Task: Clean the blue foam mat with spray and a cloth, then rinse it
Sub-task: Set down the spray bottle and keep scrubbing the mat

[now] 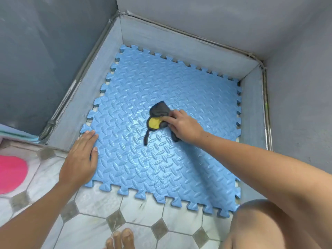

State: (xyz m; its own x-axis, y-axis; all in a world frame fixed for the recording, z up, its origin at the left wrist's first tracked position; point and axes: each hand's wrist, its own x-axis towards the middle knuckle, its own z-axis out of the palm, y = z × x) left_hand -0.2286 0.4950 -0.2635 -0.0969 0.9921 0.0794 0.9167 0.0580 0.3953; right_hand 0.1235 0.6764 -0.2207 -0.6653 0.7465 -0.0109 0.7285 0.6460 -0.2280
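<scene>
Tiled floor [100, 200] | left hand [79, 159] flat on mat [161, 159] | right hand [185, 125] gripping cloth [159, 114]

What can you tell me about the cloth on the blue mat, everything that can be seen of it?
The cloth is dark grey, soft and crumpled into a bunch, with one yellow patch on its near left side and a thin dark strip trailing toward the camera. It lies near the middle of the blue foam mat, on a part that looks wet and shiny. The right hand presses on it from the right, fingers over the grey fabric beside the yellow patch.
</scene>
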